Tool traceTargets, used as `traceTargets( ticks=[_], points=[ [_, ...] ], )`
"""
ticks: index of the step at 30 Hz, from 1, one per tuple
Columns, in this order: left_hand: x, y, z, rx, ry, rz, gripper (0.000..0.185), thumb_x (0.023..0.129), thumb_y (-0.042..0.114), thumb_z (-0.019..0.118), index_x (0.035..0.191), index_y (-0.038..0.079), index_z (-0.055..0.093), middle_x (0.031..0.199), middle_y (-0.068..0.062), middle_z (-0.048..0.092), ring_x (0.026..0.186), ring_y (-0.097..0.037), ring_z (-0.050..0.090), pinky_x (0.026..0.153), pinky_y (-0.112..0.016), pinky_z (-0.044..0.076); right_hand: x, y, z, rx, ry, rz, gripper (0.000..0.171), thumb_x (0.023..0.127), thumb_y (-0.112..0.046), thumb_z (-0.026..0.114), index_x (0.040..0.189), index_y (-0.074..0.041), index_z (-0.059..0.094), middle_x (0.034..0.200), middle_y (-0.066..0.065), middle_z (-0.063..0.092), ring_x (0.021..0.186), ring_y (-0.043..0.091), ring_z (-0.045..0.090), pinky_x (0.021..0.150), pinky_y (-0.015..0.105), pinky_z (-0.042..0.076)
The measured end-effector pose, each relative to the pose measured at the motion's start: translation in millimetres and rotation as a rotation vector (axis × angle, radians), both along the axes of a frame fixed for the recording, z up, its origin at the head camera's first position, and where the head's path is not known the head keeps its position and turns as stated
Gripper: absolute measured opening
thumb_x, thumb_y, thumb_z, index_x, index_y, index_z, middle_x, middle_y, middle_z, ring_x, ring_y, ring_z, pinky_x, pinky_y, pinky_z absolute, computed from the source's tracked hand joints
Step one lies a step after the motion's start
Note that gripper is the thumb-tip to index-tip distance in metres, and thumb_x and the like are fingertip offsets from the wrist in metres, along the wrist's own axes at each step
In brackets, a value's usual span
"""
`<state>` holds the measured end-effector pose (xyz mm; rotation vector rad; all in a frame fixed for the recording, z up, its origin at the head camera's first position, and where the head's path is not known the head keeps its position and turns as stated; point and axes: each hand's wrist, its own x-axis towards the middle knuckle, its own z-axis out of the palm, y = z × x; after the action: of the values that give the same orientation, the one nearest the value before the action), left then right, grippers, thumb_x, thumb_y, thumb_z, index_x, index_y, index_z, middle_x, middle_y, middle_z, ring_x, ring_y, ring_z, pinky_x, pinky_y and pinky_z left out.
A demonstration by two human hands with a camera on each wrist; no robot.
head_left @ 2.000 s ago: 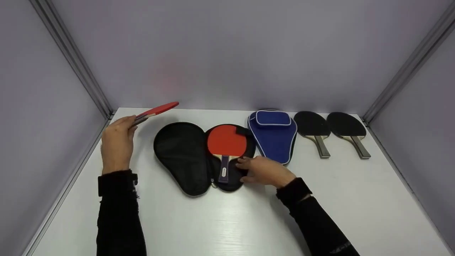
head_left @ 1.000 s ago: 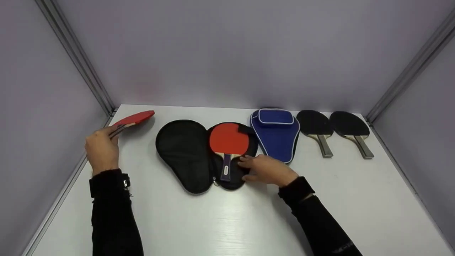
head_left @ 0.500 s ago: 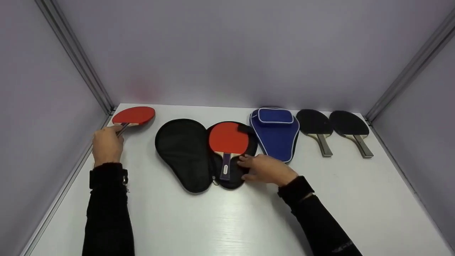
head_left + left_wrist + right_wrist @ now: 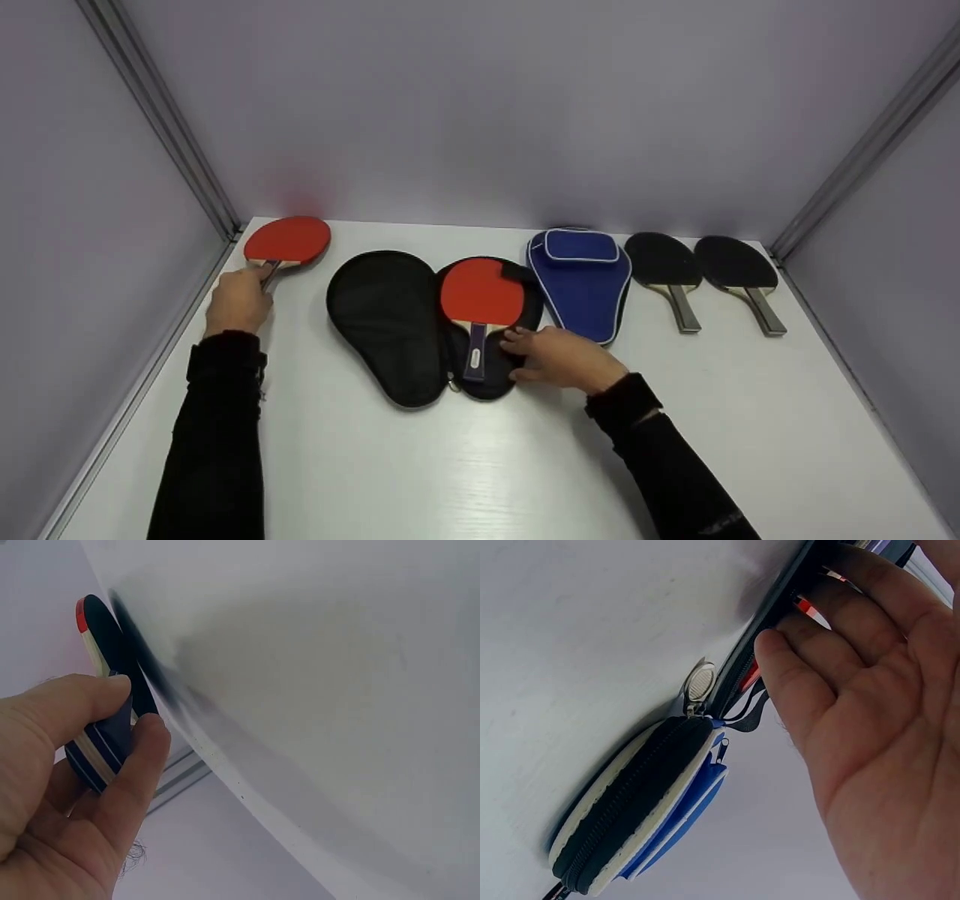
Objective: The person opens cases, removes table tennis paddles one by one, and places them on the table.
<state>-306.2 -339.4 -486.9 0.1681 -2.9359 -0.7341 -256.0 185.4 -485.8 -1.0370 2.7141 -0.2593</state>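
Observation:
At the back left of the table, my left hand (image 4: 238, 300) grips a red table tennis paddle (image 4: 289, 238) by its handle. The left wrist view shows thumb and fingers around the dark blue handle (image 4: 112, 736), with the blade's dark underside facing the table and its shadow close beside it. A second red paddle (image 4: 482, 291) lies in the right half of an opened black paddle case (image 4: 386, 322), its handle toward me. My right hand (image 4: 566, 358) rests at that half's right edge, fingers extended beside the paddle's handle. In the right wrist view, its palm shows with nothing held.
A blue paddle case (image 4: 577, 296) with white piping lies right of the black case, overlapping its edge in the head view. Farther right lie two black paddles (image 4: 661, 259), handles toward me. Pale walls (image 4: 480, 112) close off the table's back and sides.
My left hand has carried the red paddle left and down, then slightly forward, turning its red face upward, at the table's back left corner. My right hand stays by the black case.

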Motion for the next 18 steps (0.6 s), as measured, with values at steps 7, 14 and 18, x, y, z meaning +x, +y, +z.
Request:
traceTargets(
  ticks=[7, 14, 18],
  points=[
    [3.5, -0.2, -0.2, -0.053, -0.101, -0.093, 0.07, 0.102, -0.009, 0.063, 0.171, -0.004, 0.053, 0.15, -0.05, 0.065, 0.131, -0.066, 0.072, 0.101, -0.079, 0.064, 0.7, -0.3, 0.0, -0.004, -0.004, -0.007, 0.059, 0.111, -0.035, 0.083, 0.161, -0.006, 0.071, 0.171, 0.016, 0.064, 0.153, 0.042, 0.071, 0.126, 0.057, 0.061],
    [6.1, 2.4, 1.0, -0.064, -0.085, -0.098, 0.056, 0.104, -0.004, 0.073, 0.159, -0.01, 0.063, 0.129, -0.043, 0.074, 0.113, -0.055, 0.075, 0.092, -0.069, 0.066, 0.1, -1.0, 0.2, -0.003, -0.02, -0.022, 0.06, 0.111, -0.036, 0.083, 0.162, -0.007, 0.07, 0.171, 0.017, 0.063, 0.155, 0.041, 0.069, 0.127, 0.056, 0.06],
    [7.4, 6.8, 3.9, -0.071, -0.018, -0.106, 0.037, 0.106, 0.001, 0.074, 0.141, -0.011, 0.071, 0.117, -0.039, 0.076, 0.108, -0.054, 0.075, 0.089, -0.07, 0.065, 0.0, -1.4, 1.4, -0.001, -0.012, -0.013, 0.06, 0.111, -0.035, 0.084, 0.161, -0.005, 0.07, 0.17, 0.018, 0.064, 0.155, 0.04, 0.069, 0.127, 0.056, 0.06]
  ],
)
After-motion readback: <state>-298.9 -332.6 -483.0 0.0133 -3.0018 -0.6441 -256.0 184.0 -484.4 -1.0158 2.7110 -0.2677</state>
